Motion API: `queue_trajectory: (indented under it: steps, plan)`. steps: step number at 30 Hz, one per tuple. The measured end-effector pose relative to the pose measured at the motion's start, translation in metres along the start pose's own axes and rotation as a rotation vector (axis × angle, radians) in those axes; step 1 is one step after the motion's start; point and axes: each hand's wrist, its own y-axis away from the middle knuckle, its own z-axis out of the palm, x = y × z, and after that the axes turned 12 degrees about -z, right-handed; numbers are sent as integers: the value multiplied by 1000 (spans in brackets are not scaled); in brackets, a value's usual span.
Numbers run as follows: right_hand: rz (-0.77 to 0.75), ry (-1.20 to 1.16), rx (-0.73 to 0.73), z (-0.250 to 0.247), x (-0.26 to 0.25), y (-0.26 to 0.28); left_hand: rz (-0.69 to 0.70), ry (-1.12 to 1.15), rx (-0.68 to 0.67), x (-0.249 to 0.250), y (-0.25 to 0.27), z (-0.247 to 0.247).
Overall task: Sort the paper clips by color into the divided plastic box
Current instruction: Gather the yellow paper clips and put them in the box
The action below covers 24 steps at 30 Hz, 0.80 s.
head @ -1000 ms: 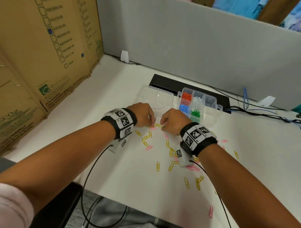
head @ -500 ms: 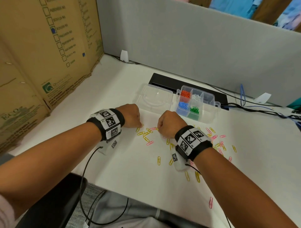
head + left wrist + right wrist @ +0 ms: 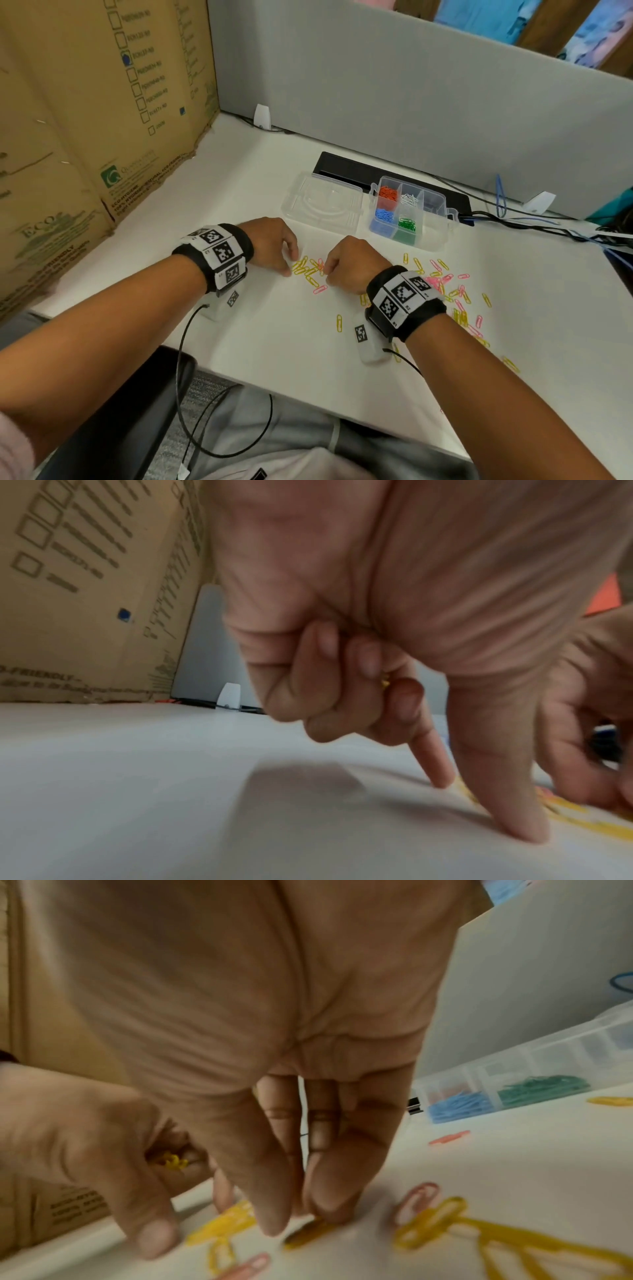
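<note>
We find both hands down on the table (image 3: 260, 342), working the same small cluster of yellow clips (image 3: 306, 268), with a few pink clips (image 3: 320, 289) mixed in.

Left hand (image 3: 270, 245): the index finger and thumb are extended with their tips on the table beside the cluster. The other fingers (image 3: 342, 674) are curled into the palm, and a glimpse of yellow shows between them, so we judge this hand already holds collected yellow clips.

Right hand (image 3: 352, 263): the fingers (image 3: 329, 1199) are pressed close together with the thumb, tips down on a yellow clip on the table. We cannot tell whether that clip is pinched or merely touched.

The divided box (image 3: 442, 219) stands open beyond the hands, its lid (image 3: 325, 202) laid flat to the left. Orange, white, blue and green clips occupy separate compartments. We see no yellow or pink in the box. Many more yellow and pink clips lie scattered to the right and toward the near edge.

Step in hand, as we judge it: gathering yellow clips. The next move calls for lifting the yellow clip cleanly away from the neighbouring pink ones, then carrying the handful to a free compartment.
</note>
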Motion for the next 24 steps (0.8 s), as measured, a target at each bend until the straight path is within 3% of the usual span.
queue_trajectory:
  steps: [7,13,19,24]
  plan:
    - [86,10,52,4,-10,-2,32,39,13,11,-3,10]
    - [13,-92,138,-1,-11,-5,74,142,82,6,-6,2]
    - [-24,-39,9,-11,-1,-20,87,80,18,14,-9,8]
    - [1,43,16,-22,9,-26,93,95,13,14,-9,9]
